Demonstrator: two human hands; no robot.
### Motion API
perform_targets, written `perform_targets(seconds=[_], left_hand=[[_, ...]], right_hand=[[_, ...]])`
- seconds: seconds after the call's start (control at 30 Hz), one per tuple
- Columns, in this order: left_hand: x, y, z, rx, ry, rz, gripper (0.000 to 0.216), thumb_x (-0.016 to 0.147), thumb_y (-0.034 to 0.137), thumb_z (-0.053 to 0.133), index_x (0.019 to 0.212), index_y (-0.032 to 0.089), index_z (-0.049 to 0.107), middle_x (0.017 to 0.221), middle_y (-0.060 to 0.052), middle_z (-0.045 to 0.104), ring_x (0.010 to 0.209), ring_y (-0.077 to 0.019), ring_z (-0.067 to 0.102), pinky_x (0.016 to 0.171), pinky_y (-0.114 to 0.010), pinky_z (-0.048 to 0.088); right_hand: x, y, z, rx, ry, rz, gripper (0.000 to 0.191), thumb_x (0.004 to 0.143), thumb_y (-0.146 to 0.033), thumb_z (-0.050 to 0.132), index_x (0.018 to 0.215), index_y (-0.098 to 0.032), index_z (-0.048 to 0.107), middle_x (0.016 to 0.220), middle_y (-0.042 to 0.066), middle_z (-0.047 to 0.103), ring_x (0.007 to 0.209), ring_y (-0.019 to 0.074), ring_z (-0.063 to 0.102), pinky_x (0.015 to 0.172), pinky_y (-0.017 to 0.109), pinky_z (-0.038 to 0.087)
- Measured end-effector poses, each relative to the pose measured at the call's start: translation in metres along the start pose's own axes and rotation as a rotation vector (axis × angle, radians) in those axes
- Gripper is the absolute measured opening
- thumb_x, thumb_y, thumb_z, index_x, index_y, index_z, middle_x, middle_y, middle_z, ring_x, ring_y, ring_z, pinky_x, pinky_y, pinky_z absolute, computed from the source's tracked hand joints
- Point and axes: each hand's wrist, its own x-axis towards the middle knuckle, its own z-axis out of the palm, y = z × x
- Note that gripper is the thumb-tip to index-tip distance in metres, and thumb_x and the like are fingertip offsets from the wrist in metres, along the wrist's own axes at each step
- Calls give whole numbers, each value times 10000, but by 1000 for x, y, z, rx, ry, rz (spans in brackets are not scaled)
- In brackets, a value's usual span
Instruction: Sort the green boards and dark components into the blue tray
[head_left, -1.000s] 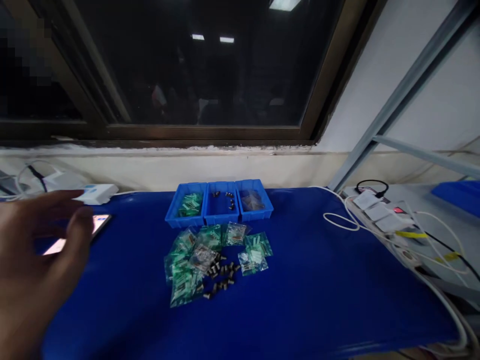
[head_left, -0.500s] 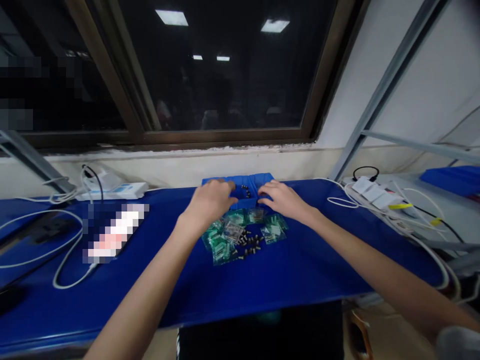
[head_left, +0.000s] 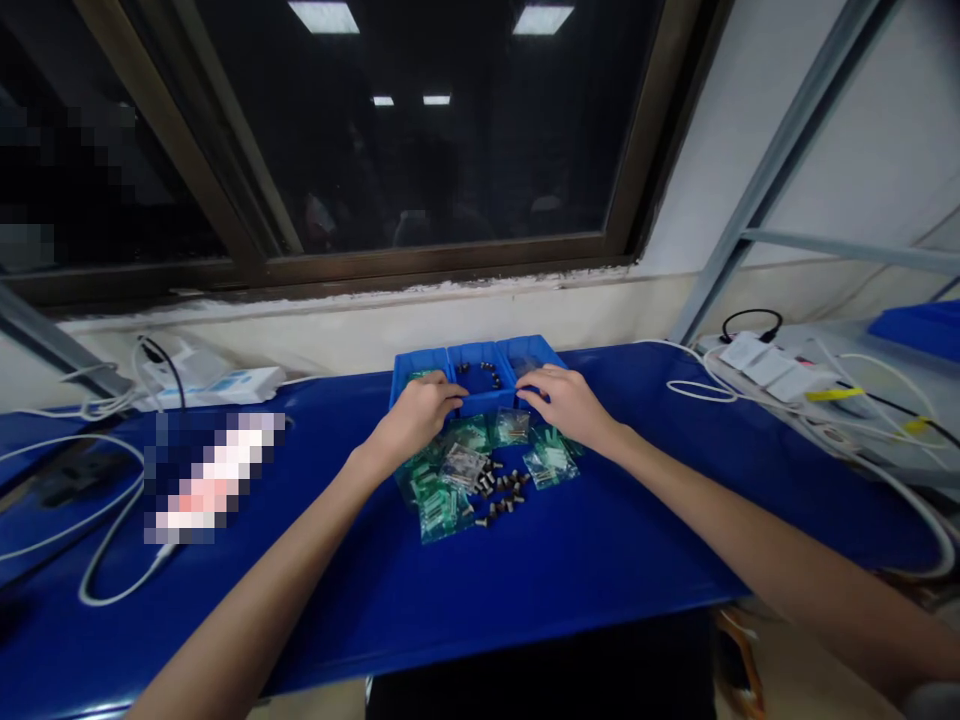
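Three blue bins stand side by side against the wall: a left bin, a middle bin and a right bin. My left hand is over the front of the left bin, fingers bunched and pointing at the middle one. Over the right bin's front edge, my right hand has its thumb and fingers drawn together. Whatever either hand pinches is too small or hidden. Dark screws lie in the middle bin. In front are loose screws, green-tinted plastic bags and a clear bag.
On the blue tabletop, a power strip with cables lies at left, near a blurred-out device. White adapters and cables are at right. Metal posts rise on both sides, and a window is behind.
My left hand has drawn back toward me, uncovering more of the left and middle bins, and its fingers have come together. My right hand remains at the right bin. The view has shifted slightly.
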Motion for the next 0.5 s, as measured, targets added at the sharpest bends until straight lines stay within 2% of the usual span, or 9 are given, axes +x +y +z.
perform_targets(seconds=[0.17,0.5], left_hand=[[-5,4,5,-3,48,1,306,971,243,435,1080,124,695,933,-107,617,852,-220,622,793,-376,524],[-6,2,6,-3,50,31,318,979,205,409,1081,112,696,920,-103,601,820,-204,607,752,-344,515]], right_hand=[[0,-1,-1,-4,15,12,189,925,-219,541,950,-209,729,898,43,731,821,204,625,757,345,491],[-2,-1,-3,-26,-15,-8,205,918,-230,544,1009,-193,725,969,53,736,835,207,633,780,355,498]])
